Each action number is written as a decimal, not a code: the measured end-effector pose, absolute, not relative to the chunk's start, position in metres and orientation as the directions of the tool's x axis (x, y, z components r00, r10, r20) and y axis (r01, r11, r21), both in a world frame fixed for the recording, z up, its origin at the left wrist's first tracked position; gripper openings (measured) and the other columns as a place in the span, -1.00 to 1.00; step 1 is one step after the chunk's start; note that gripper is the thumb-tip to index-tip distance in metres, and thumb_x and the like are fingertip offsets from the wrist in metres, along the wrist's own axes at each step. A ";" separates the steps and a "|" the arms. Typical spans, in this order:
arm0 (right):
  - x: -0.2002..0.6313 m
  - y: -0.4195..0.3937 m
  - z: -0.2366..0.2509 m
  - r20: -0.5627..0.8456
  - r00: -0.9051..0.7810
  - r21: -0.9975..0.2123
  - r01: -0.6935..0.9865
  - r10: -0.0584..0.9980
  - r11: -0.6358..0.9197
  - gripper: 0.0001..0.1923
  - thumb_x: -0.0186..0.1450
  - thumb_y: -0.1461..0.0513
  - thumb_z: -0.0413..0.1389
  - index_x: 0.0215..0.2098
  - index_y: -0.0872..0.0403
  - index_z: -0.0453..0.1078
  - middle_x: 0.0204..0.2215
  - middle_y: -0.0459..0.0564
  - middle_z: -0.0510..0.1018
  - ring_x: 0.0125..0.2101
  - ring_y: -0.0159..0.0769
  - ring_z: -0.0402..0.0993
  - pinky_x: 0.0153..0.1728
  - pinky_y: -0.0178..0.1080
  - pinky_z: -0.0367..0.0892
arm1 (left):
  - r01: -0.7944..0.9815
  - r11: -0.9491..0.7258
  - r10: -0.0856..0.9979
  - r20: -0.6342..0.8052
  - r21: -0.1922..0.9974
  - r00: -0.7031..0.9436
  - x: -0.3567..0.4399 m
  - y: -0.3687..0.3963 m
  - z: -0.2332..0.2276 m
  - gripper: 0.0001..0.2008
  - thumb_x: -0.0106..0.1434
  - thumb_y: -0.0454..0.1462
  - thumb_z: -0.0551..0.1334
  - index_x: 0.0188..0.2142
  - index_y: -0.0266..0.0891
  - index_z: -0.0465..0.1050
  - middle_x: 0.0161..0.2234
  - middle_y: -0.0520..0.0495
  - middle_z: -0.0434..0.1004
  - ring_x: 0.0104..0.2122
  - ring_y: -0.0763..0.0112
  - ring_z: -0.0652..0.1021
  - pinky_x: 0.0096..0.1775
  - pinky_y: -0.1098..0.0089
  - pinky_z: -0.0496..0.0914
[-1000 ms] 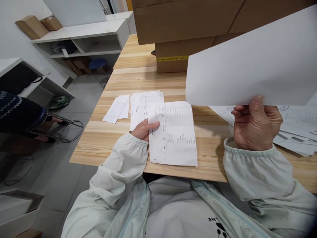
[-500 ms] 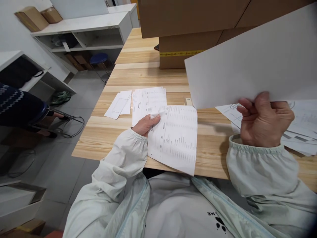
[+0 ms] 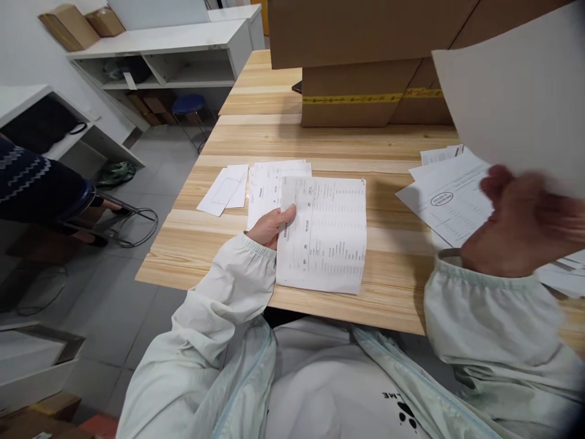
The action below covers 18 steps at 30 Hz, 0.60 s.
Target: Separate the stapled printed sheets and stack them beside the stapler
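Two hands busy: our left hand (image 3: pixel 270 227) pinches the printed sheet (image 3: pixel 325 233) flat on the table (image 3: pixel 320 143); the blurred right hand (image 3: pixel 521 225) grips a blank sheet (image 3: pixel 516 97), which we reckon could slip or crease.

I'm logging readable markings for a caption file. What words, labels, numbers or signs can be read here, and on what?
"LME": partial black lettering on the person's white top, above a paw-print mark.
Printed sheet held by the left hand: table rows, too small to read.
Stamped paper near the right hand: oval stamp, blurred.
Yellow tape on the cardboard box: print unreadable.
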State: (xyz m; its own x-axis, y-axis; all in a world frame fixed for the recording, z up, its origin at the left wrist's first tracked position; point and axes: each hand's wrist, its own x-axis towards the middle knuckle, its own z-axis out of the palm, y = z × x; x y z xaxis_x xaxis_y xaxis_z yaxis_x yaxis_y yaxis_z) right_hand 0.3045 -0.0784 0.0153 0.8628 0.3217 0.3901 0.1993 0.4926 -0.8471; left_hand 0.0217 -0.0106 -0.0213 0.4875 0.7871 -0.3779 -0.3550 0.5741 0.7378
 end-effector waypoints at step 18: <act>0.255 -0.105 -0.020 0.747 -0.234 -0.450 0.512 0.622 0.732 -0.55 0.28 0.39 0.10 0.07 -0.14 0.47 0.05 0.00 0.55 -0.02 -0.20 0.55 -0.04 -0.11 0.51 | -0.449 0.455 0.882 -0.317 0.769 0.349 0.018 -0.006 -0.013 -0.67 0.30 -0.22 0.24 -0.01 -0.37 0.49 -0.19 -0.21 0.67 -0.01 0.15 0.60 0.13 0.18 0.41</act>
State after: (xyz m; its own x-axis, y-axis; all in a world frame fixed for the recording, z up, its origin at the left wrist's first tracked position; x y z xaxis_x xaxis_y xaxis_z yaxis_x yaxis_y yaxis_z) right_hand 0.2549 -0.1052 -0.0196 -0.2336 0.6224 0.7470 0.5120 0.7319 -0.4496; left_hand 0.0177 -0.0063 -0.0132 0.3495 0.8816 -0.3173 -0.4490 0.4548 0.7691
